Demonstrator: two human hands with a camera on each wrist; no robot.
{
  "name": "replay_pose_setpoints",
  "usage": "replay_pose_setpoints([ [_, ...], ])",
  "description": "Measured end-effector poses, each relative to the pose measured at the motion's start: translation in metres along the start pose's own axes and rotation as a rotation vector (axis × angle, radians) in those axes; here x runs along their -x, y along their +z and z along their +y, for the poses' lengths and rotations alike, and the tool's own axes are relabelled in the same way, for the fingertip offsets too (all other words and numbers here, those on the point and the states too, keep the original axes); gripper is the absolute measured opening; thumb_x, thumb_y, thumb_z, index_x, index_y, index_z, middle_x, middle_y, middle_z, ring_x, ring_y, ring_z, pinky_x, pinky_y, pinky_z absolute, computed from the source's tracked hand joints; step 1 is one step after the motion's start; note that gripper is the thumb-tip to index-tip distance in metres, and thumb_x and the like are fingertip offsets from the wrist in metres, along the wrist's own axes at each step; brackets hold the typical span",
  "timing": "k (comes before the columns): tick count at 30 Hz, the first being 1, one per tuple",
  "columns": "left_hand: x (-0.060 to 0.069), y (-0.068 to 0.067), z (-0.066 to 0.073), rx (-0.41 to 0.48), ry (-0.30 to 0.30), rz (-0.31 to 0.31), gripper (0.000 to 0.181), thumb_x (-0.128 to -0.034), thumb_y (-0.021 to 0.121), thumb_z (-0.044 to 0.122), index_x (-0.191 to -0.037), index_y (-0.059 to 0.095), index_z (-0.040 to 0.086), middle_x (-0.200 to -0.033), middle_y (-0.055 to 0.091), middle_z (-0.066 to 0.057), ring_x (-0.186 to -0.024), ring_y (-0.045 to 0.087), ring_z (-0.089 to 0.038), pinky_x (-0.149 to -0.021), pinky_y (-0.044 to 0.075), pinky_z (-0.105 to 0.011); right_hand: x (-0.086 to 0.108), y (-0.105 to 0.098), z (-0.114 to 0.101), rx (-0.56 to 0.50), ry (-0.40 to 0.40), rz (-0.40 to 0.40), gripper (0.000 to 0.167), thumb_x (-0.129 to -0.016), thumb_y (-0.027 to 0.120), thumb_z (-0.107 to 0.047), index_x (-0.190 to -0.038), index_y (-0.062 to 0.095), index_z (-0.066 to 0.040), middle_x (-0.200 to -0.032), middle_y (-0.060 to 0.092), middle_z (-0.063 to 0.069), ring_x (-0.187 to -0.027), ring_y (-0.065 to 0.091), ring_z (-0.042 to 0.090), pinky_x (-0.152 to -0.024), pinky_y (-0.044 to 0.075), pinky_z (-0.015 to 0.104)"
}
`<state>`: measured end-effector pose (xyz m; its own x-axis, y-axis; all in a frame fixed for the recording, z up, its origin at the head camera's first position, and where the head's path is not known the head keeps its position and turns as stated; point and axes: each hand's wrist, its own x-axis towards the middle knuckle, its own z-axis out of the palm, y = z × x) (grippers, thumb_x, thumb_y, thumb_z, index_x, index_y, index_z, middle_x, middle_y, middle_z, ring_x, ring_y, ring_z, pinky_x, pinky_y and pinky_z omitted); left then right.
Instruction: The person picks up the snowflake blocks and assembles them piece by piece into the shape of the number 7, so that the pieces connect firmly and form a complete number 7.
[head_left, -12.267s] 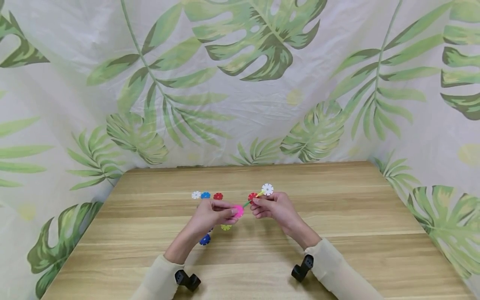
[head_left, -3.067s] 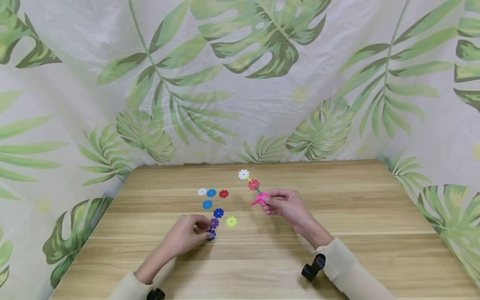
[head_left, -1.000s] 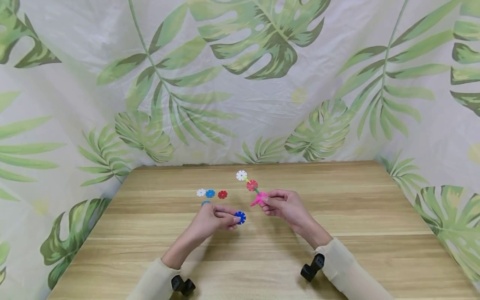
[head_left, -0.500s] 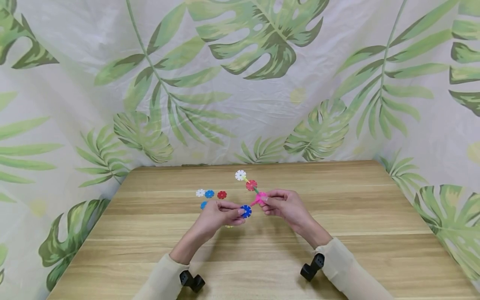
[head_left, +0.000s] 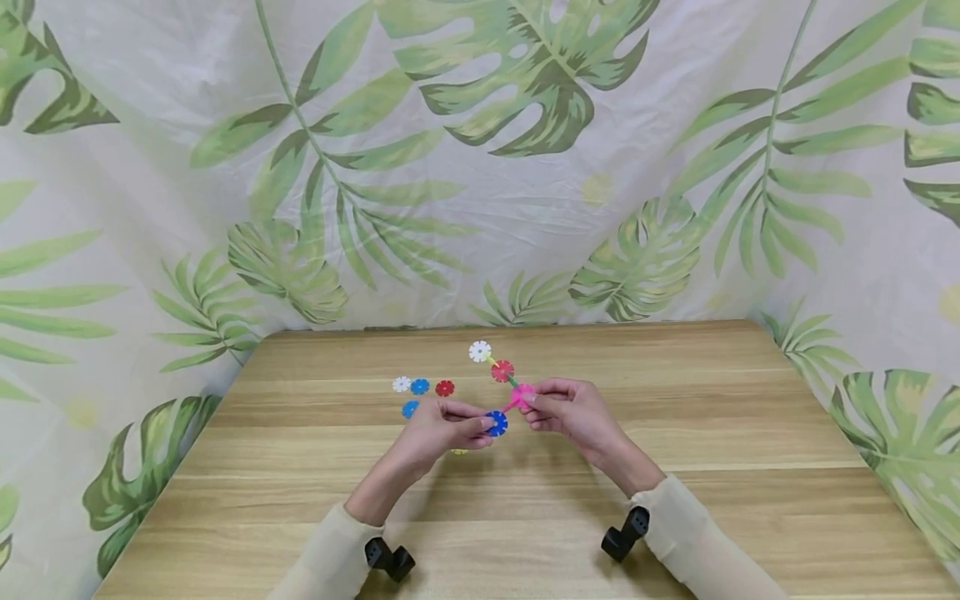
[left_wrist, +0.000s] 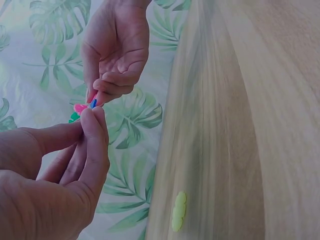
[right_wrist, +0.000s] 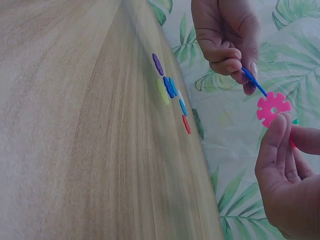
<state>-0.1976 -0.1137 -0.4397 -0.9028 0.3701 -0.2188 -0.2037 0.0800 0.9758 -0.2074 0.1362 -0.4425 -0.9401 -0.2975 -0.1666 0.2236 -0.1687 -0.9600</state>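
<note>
L hand [head_left: 442, 433], ctr of head view, hides part of the dark blue disc [head_left: 496, 423] pinched btwn thumb & fingers, and most of the yellow-green disc [head_left: 460, 451] below. It also blocks a purple disc [right_wrist: 158, 64] and a 2nd dark blue disc [right_wrist: 169, 87], both seen only upper ctr of R-wrist view. R hand [head_left: 566, 412], right of ctr, pinches a pink disc [head_left: 522, 395], its thumb covering part. Held dark blue disc meets the pink piece nearest it; whether it's slotted in is hard to tell, prob. just at the rim. In L-wrist view fingers cover most of the join.

Chain goes up-left from R hand: green piece [head_left: 513, 381] edge-on, red disc [head_left: 502, 371], thin yellow piece [head_left: 491, 360], white disc [head_left: 480, 351] at the end.

Loose on tabletop [head_left: 675, 400], left of ctr: small white disc [head_left: 401, 384] next to a light blue disc [head_left: 419, 386], loose red disc [head_left: 445, 388] to their right, lower light blue disc [head_left: 410, 408] partly behind L hand.

Tabletop's far edge meets leaf-print cloth [head_left: 480, 208] just above the chain; near edge cut off at bottom. Wood runs well out right of R hand; btwn forearms, a gap w/ black wrist cam [head_left: 389, 559] at lower left.
</note>
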Motion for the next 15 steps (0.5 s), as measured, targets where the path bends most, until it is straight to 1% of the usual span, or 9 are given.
replay_pose_setpoints([
  [2, 0.0, 0.001, -0.001, -0.004, 0.002, 0.001, 0.025, -0.1002, 0.068, 0.002, -0.121, 0.073, -0.01, -0.108, 0.08, -0.021, -0.082, 0.079, -0.013, -0.083, 0.066, -0.03, 0.0, -0.001, 0.001, 0.008, -0.002, -0.005, 0.021, -0.101, 0.068, -0.005, -0.118, 0.067, 0.007, -0.087, 0.08, 0.004, -0.08, 0.076, 0.013, -0.075, 0.066, 0.027],
  [5, 0.0, 0.004, -0.002, -0.022, 0.002, 0.003, 0.024, -0.0998, 0.069, 0.003, -0.121, 0.074, -0.008, -0.107, 0.08, -0.019, -0.082, 0.079, -0.013, -0.086, 0.066, -0.035, 0.001, -0.002, 0.002, 0.025, -0.008, -0.01, 0.021, -0.101, 0.068, -0.005, -0.117, 0.067, 0.008, -0.087, 0.079, 0.004, -0.078, 0.075, 0.013, -0.074, 0.065, 0.027],
  [8, 0.001, 0.007, -0.002, -0.047, 0.002, 0.004, 0.024, -0.099, 0.071, 0.003, -0.12, 0.075, -0.007, -0.106, 0.08, -0.018, -0.081, 0.078, -0.013, -0.087, 0.066, -0.037, 0.001, -0.004, 0.004, 0.066, -0.01, -0.02, 0.021, -0.101, 0.067, -0.004, -0.118, 0.067, 0.009, -0.088, 0.079, 0.005, -0.076, 0.073, 0.012, -0.073, 0.065, 0.026],
  [12, 0.003, 0.013, -0.001, -0.074, 0.005, 0.016, 0.022, -0.0985, 0.071, 0.003, -0.117, 0.075, -0.008, -0.102, 0.081, -0.017, -0.078, 0.077, -0.011, -0.081, 0.066, -0.031, 0.002, -0.005, 0.007, 0.112, -0.016, -0.035, 0.022, -0.1, 0.066, -0.002, -0.118, 0.068, 0.01, -0.091, 0.079, 0.008, -0.075, 0.072, 0.011, -0.074, 0.065, 0.027],
  [15, 0.005, 0.016, -0.001, -0.088, 0.009, 0.033, 0.021, -0.0985, 0.071, 0.003, -0.115, 0.075, -0.009, -0.1, 0.081, -0.017, -0.076, 0.076, -0.01, -0.077, 0.066, -0.026, 0.003, -0.005, 0.008, 0.12, -0.031, -0.041, 0.021, -0.099, 0.066, -0.001, -0.116, 0.068, 0.011, -0.09, 0.079, 0.01, -0.073, 0.072, 0.011, -0.074, 0.065, 0.028],
])
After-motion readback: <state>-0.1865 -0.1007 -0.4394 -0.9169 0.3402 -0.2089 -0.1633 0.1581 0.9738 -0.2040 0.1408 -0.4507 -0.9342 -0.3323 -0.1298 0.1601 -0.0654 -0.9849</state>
